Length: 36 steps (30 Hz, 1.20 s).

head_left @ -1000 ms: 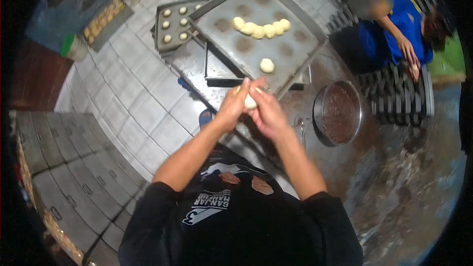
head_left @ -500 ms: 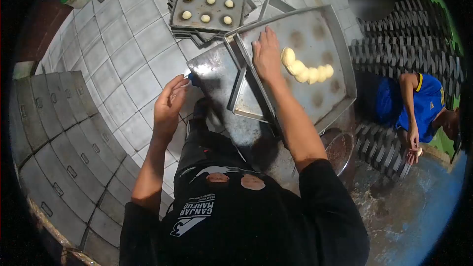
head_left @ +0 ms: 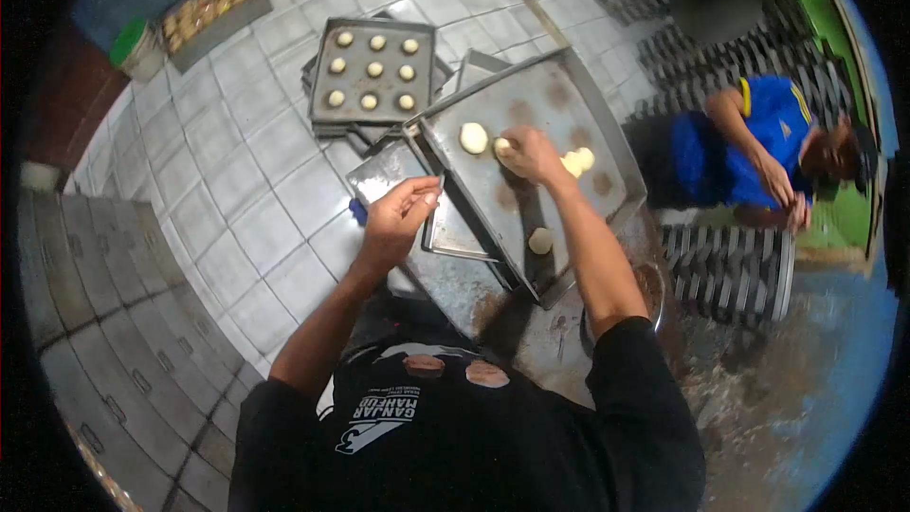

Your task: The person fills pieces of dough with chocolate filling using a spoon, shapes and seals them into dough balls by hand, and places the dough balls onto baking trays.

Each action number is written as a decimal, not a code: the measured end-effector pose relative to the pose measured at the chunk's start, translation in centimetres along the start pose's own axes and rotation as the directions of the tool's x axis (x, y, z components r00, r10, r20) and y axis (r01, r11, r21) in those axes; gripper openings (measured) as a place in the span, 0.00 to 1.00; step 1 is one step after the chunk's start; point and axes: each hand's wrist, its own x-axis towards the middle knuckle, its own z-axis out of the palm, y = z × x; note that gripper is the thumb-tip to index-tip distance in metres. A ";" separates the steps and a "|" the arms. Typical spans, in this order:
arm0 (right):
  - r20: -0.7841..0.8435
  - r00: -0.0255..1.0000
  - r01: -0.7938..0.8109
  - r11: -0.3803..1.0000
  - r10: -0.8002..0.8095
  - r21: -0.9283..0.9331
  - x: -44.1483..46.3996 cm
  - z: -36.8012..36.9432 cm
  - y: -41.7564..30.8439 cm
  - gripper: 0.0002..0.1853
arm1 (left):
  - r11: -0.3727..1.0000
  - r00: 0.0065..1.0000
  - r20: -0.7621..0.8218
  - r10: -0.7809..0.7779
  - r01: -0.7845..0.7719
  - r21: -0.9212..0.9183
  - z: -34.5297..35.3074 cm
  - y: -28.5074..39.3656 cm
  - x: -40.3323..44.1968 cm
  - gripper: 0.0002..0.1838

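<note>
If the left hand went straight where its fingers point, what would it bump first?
Probably the edge of the big tray, just past the left hand's fingertips. The hand's height is unclear, so it might pass over that edge instead.

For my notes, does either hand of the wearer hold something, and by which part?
The right hand covers part of a dough piece; gripping cannot be confirmed. The left hand seems empty.

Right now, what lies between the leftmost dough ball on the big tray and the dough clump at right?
The right hand lies between them, its fingers at a small dough piece, as the head view shows.
</note>
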 end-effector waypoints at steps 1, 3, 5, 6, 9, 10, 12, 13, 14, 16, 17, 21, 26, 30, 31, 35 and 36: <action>-0.127 0.991 0.038 0.999 -0.035 0.018 -0.4 0.1 -1.0 0.19 | 0.999 0.999 0.010 0.049 -0.049 -0.013 0.8 -0.1 -0.4 0.18; -0.453 0.885 0.154 0.985 -0.105 0.073 -2.2 -0.4 -3.3 0.17 | 0.981 0.980 0.043 0.192 -0.192 -0.012 3.0 -0.5 -1.2 0.18; -0.679 0.722 0.249 0.965 -0.131 0.079 -7.2 -1.4 -6.9 0.17 | 0.975 0.971 -0.086 0.221 -0.222 0.001 6.8 -1.7 -1.5 0.26; -0.721 0.682 0.254 0.964 -0.122 0.078 -10.5 -1.4 -8.4 0.17 | 0.968 0.955 -0.174 0.241 -0.250 -0.031 9.0 -2.3 -1.8 0.29; -0.686 0.727 0.286 0.924 -0.035 0.256 -20.5 -0.4 -11.4 0.18 | 0.930 0.999 0.031 -0.033 0.042 -0.365 13.9 -0.6 -5.3 0.26; -0.699 0.713 0.320 0.908 -0.042 0.271 -23.4 0.5 -11.4 0.18 | 0.907 0.987 0.144 -0.068 0.122 -0.404 15.2 -1.5 -6.3 0.22; -0.761 0.649 0.262 0.934 0.017 0.245 -28.8 1.9 -10.1 0.17 | 0.914 0.986 0.137 -0.099 0.144 -0.378 19.0 -4.1 -9.0 0.16; -0.775 0.621 0.172 0.943 0.121 0.285 -31.5 3.3 -9.2 0.16 | 0.922 0.983 0.157 -0.095 0.146 -0.359 20.6 -6.1 -10.4 0.15; -0.773 0.593 0.088 0.937 0.224 0.339 -34.3 5.0 -9.1 0.14 | 0.929 0.982 0.163 -0.099 0.150 -0.337 21.5 -8.3 -11.9 0.14; -0.644 0.605 -0.061 0.833 0.469 0.549 -40.1 6.6 -9.5 0.13 | 0.989 0.982 0.181 -0.049 0.073 -0.130 23.8 -11.9 -15.0 0.13; -0.641 0.603 -0.050 0.824 0.475 0.564 -42.5 7.8 -9.7 0.13 | 0.989 0.970 0.220 -0.105 0.125 -0.078 25.0 -11.5 -17.5 0.14; -0.544 0.492 -0.132 0.675 0.680 0.726 -51.8 11.7 -11.7 0.14 | 0.991 0.960 0.246 -0.133 0.123 0.054 29.1 -12.6 -24.9 0.20; -0.193 0.499 0.214 0.096 0.845 0.972 -59.8 16.1 -10.8 0.17 | 0.984 0.879 0.445 -0.171 0.177 0.029 30.9 -14.2 -30.7 0.27; -0.365 0.280 0.114 0.347 0.888 0.931 -61.4 20.8 -9.2 0.18 | 0.878 0.818 0.366 -0.444 0.314 0.361 27.2 -21.9 -31.5 0.33; -0.495 0.314 -0.102 0.548 0.810 0.831 -61.2 23.0 -9.0 0.17 | 0.823 0.740 0.444 -0.505 0.258 0.506 25.1 -25.8 -31.3 0.31; -0.518 0.680 -0.142 0.785 0.520 0.602 -60.1 21.6 -9.3 0.10 | 0.833 0.651 0.596 -0.471 0.104 0.544 24.0 -25.8 -33.1 0.17; -0.652 0.575 -0.011 0.802 0.494 0.598 -59.1 22.1 -5.8 0.09 | 0.783 0.634 0.496 -0.593 0.313 0.537 25.4 -23.2 -33.3 0.18</action>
